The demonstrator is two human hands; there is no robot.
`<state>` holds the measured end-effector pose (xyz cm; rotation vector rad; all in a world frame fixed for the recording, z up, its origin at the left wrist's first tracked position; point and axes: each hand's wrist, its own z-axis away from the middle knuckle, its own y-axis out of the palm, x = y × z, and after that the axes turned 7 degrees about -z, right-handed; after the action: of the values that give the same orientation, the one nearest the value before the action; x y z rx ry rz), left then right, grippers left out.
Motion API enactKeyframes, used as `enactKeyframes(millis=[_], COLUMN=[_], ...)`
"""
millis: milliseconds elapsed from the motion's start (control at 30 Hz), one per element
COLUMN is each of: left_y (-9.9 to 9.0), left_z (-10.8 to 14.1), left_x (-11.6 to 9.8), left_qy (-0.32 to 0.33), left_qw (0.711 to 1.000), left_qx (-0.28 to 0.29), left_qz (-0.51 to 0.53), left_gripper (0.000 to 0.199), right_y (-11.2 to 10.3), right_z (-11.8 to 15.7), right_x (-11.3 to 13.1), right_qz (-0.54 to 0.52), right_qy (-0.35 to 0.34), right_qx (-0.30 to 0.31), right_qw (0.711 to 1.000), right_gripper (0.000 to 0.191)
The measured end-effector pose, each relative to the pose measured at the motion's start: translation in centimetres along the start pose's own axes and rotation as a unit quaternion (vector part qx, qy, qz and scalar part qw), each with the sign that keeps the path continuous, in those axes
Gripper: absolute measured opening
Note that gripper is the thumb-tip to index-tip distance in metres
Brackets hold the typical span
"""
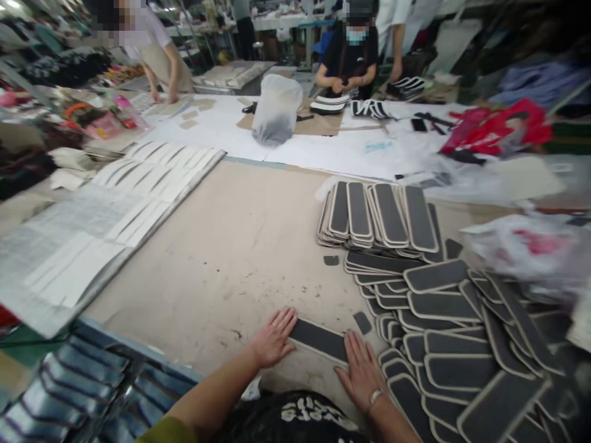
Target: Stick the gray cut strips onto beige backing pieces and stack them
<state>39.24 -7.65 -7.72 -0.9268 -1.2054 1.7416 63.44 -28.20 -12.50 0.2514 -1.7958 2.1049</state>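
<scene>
A flat dark grey strip with a pale border [319, 339] lies on the tan tabletop [221, 246] in front of me. My left hand [274, 338] rests flat over its left end, fingers stretched out. Over the right end lies my right hand [361, 368], also flat, a bracelet on its wrist. Both palms hide the strip's ends. Close beyond my right hand is a small dark offcut [362, 322]. Many similar grey pieces with pale rims [455, 369] are heaped just right of that hand.
Neater stacks of grey pieces [390, 215] stand behind the heap. White panels [157, 178] lie on the left, above folded denim [60, 381]. Plastic bags [526, 246] crowd the right side. Across the table, a plastic-wrapped bundle [277, 111] stands near two people at work.
</scene>
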Motion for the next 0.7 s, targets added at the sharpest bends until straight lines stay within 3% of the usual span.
enactKeyframes(millis=[100,200,300,367,433,533,600,700], left_y=[0.9,1.8,2.4,2.8,3.0,3.5,4.0,4.9], left_z=[-0.3,-0.3,-0.4,-0.4,-0.6,-0.9,-1.1,-1.4], left_x=[-0.2,0.1,0.4,0.6,0.6,0.6,0.7,1.2], left_qy=[0.002,0.008,0.014,0.022,0.028,0.021,0.009,0.005], left_qw=[1.0,0.997,0.99,0.985,0.98,0.974,0.971,0.961], left_qx=[-0.02,-0.064,-0.114,-0.14,-0.16,-0.191,-0.209,-0.245], left_qz=[-0.013,-0.039,-0.077,-0.099,-0.113,-0.119,-0.114,-0.126], left_gripper=[0.07,0.069,0.068,0.068,0.07,0.074,0.078,0.083], right_y=[-1.4,-2.5,-3.5,-4.0,-4.3,-3.6,-2.3,0.1], right_z=[-0.4,-2.1,-4.6,-5.7,-5.6,-3.9,-2.6,-1.7], right_x=[1.3,4.6,8.2,9.3,8.7,5.5,3.2,0.8], right_qz=[-0.018,-0.054,-0.12,-0.147,-0.151,-0.134,-0.119,-0.088], right_qy=[0.037,0.045,-0.07,-0.129,-0.138,-0.067,-0.03,-0.054], right_qx=[0.026,0.026,0.066,0.079,0.077,0.074,0.075,0.041], right_qw=[0.999,0.997,0.988,0.978,0.976,0.986,0.99,0.994], right_gripper=[0.073,0.078,0.077,0.075,0.073,0.08,0.088,0.085])
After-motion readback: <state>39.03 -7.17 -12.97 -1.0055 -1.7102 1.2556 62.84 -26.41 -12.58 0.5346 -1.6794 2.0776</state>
